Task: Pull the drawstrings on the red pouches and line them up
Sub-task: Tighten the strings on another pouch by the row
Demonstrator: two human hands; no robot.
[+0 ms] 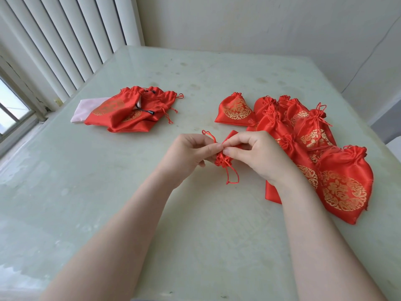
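A pale green table [130, 203] bore a heap of red pouches [132, 109] at upper left, over a pink cloth [83, 112], and more pouches [303, 135] at right.

soft daylight from the left window [13, 105], wide-angle edge bending.

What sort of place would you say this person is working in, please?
Probably a room at home rather than a workshop: a pale glossy table pushed into a corner, vertical blinds over a window, and plain white walls. Only fabric pouches lie on it.
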